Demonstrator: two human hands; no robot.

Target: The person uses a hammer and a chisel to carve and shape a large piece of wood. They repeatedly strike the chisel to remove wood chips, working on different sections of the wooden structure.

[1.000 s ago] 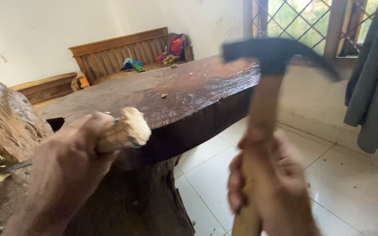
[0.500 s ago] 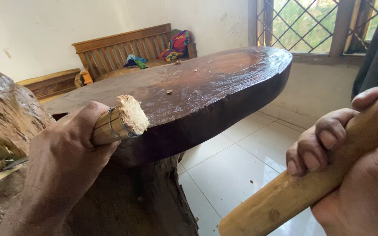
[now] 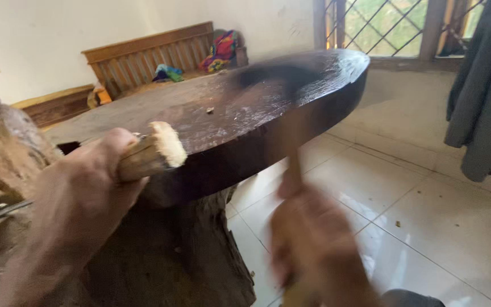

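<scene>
The left hand (image 3: 80,193) grips a frayed-topped wooden chisel handle (image 3: 152,153) beside the dark desk (image 3: 313,108); the blurred right hand (image 3: 313,244) clasps a hammer (image 3: 282,77).

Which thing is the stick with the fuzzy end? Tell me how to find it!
Find the big dark round wooden tabletop. At its near edge, the left hand grips a pale wooden handle. Unlike the blurred hammer beside it, its end is frayed and mushroomed.

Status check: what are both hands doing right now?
Left hand grips chisel handle. Right hand swings blurred hammer. Wooden slab close behind.
</scene>
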